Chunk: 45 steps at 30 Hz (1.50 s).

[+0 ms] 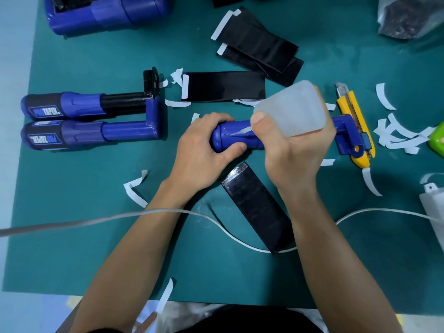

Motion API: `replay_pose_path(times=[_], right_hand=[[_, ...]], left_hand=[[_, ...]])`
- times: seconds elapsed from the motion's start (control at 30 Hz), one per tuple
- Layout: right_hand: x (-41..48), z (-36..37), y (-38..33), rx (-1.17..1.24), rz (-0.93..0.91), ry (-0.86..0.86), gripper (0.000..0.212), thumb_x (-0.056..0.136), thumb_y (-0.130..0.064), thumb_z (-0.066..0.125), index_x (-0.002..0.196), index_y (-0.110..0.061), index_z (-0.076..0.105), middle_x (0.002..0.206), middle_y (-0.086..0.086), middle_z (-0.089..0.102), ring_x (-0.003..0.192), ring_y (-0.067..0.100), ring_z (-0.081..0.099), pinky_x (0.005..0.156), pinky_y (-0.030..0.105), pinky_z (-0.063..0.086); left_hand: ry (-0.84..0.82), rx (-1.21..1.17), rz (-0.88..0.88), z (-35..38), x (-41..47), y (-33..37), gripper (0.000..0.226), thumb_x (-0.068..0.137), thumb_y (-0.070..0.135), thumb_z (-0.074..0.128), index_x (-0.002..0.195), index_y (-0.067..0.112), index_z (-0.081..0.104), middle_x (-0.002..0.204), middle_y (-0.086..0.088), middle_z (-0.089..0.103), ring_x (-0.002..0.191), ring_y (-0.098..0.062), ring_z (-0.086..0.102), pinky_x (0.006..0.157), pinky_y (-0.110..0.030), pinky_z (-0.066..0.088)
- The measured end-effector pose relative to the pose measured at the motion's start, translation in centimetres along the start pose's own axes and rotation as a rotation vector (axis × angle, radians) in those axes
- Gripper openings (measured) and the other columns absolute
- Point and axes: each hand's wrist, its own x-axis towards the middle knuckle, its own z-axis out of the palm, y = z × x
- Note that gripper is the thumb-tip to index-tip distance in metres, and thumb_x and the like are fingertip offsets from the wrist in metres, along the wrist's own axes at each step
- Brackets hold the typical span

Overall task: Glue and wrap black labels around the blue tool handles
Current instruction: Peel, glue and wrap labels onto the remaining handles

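Observation:
My left hand point(201, 150) grips the butt end of a bare blue tool handle point(236, 138) lying across the middle of the green mat. My right hand point(293, 150) holds a translucent white glue bottle point(292, 108) tipped down over that handle, where a wet streak shows. A black label point(258, 207) lies flat on the mat just below the handle, between my forearms. Another black label point(224, 86) lies above. Two blue tools with black labelled grips point(45, 111) point(44, 139) lie side by side at the left.
A stack of black labels point(260, 46) sits at the upper middle. A yellow utility knife point(355, 126) lies right of the tool. White backing strips point(396, 135) litter the mat. A white cable point(228, 233) crosses near me. More blue tools point(108, 13) lie top left.

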Motion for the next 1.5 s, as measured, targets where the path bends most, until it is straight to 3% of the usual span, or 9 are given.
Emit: replay_pose_path(times=[0.4, 0.7, 0.93, 1.2, 1.37, 1.5], right_hand=[[0.2, -0.5, -0.1, -0.029, -0.009, 0.021, 0.03, 0.08, -0.007, 0.077, 0.087, 0.011, 0.055, 0.075, 0.009, 0.06, 0.071, 0.03, 0.062, 0.063, 0.025, 0.053], [0.2, -0.9, -0.3, -0.06, -0.003, 0.044, 0.028, 0.078, -0.008, 0.078, 0.085, 0.006, 0.055, 0.077, 0.014, 0.058, 0.071, 0.036, 0.059, 0.06, 0.034, 0.054], [0.4, -1.3, -1.0, -0.074, -0.015, 0.061, 0.031, 0.078, -0.009, 0.079, 0.077, -0.023, 0.052, 0.074, -0.012, 0.06, 0.069, 0.012, 0.06, 0.062, 0.027, 0.053], [0.7, -1.7, -1.5, -0.108, -0.115, 0.054, 0.047, 0.078, 0.0, 0.078, 0.081, -0.036, 0.047, 0.075, -0.023, 0.055, 0.068, -0.002, 0.052, 0.063, 0.015, 0.046], [0.7, -2.1, -1.5, -0.11, -0.068, 0.072, 0.03, 0.078, -0.005, 0.078, 0.078, -0.01, 0.049, 0.073, 0.006, 0.052, 0.067, 0.025, 0.052, 0.059, 0.027, 0.047], [0.8, -2.3, -1.6, -0.136, -0.059, 0.1, 0.036, 0.078, -0.008, 0.079, 0.077, -0.017, 0.044, 0.073, 0.002, 0.045, 0.066, 0.02, 0.047, 0.058, 0.023, 0.044]], left_hand=[[-0.009, 0.003, -0.001, -0.1, 0.0, 0.2, 0.042, 0.083, 0.049, 0.077, 0.116, 0.025, 0.066, 0.105, 0.014, 0.066, 0.094, -0.013, 0.058, 0.089, -0.033, 0.047], [-0.019, 0.0, -0.007, -0.2, 0.0, 0.2, 0.043, 0.083, 0.049, 0.076, 0.116, 0.024, 0.066, 0.106, 0.012, 0.067, 0.096, -0.015, 0.059, 0.091, -0.034, 0.048], [-0.019, 0.001, -0.01, -0.3, 0.0, 0.3, 0.042, 0.083, 0.048, 0.076, 0.116, 0.024, 0.066, 0.106, 0.012, 0.067, 0.096, -0.014, 0.058, 0.091, -0.032, 0.047], [-0.02, 0.006, -0.015, -0.2, -0.1, 0.3, 0.042, 0.084, 0.049, 0.076, 0.116, 0.024, 0.066, 0.107, 0.01, 0.067, 0.096, -0.015, 0.059, 0.091, -0.031, 0.047], [-0.017, 0.003, -0.016, -0.3, 0.0, 0.3, 0.042, 0.083, 0.05, 0.075, 0.116, 0.025, 0.066, 0.107, 0.01, 0.067, 0.096, -0.016, 0.059, 0.091, -0.033, 0.048], [-0.014, 0.006, -0.017, -0.2, 0.0, 0.3, 0.043, 0.083, 0.05, 0.075, 0.117, 0.025, 0.066, 0.107, 0.01, 0.067, 0.096, -0.015, 0.059, 0.091, -0.032, 0.048]])
